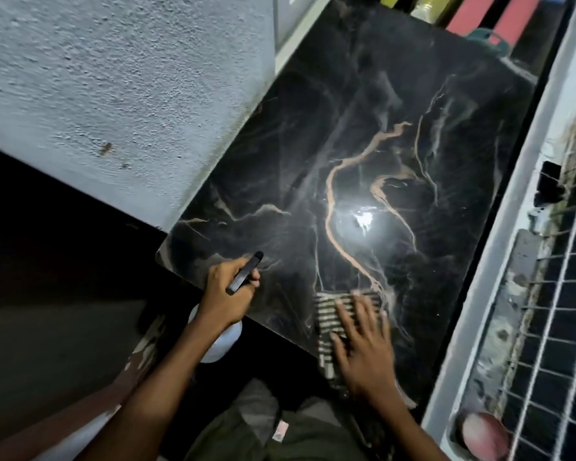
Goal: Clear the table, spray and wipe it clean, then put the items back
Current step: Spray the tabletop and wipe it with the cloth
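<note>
Right-hand fingers (363,316) spread flat, pressing striped cloth (333,314) against near edge of dark marbled table (363,128). Left hand (226,287), near left, curled round black trigger head of spray bottle (220,344). Cloth probably soft, light, limp: best pinned under palm. Bottle likely light, rigid, possibly slippery: best held at neck.

I see a cramped home corner: a black marble-look table (363,168) wedged between a rough plastered wall (113,78) and a wire-grilled window (552,311).
</note>
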